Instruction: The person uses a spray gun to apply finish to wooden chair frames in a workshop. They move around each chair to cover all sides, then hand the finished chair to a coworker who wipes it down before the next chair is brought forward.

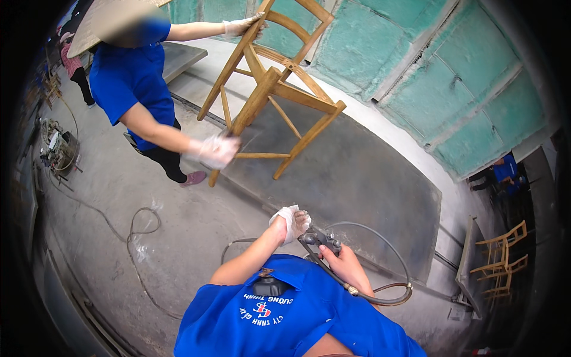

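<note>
In my right hand (348, 266) is a dark metal spray gun (321, 238), with the fingers wrapped round its handle and hoses running from it. My left hand (294, 224), in a white, partly torn-looking glove, is just beyond the gun's front left side. Its fingers are bent and close together; whether they touch the gun or hold anything is unclear. Across from me, a person in a blue shirt tilts a wooden chair (262, 101). One gloved hand (242, 25) grips its back, and the other (219, 151), blurred, is at a front leg.
A wide grey board (357, 184) lies beneath the chair. Teal-coated panels (440, 77) line the far wall. A hose (128, 241) loops over the concrete floor at left, near spray equipment (58, 146). More wooden chairs (502, 262) stand at far right; other people appear in the background.
</note>
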Demonstrator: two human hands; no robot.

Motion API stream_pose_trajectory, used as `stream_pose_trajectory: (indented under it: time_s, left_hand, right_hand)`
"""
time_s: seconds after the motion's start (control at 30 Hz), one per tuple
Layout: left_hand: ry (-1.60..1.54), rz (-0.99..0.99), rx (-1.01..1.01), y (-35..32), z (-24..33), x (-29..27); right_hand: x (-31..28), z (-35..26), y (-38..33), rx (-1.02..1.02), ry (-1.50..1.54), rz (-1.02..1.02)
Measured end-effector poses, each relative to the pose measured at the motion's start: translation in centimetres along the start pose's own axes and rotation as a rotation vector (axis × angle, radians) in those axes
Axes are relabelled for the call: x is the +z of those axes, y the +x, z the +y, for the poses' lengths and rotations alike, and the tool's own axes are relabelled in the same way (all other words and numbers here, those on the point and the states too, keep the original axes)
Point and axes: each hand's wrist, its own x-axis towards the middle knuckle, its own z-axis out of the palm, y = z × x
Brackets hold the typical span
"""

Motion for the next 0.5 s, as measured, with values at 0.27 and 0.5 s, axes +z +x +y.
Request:
stream_pose_trajectory:
  time_s: [0.27,0.5]
  left_hand:
    - [0.017,-0.019,0.002,-0.07,-0.07,-0.28]
    - [0.007,-0.021,0.007,-0.56,-0.51,0.04]
  right_hand:
    - [0.43,0.65,0.18,-0.055,0.004,-0.005]
    - [0.53,1.02,-0.21,-0.056,0.022,0.002]
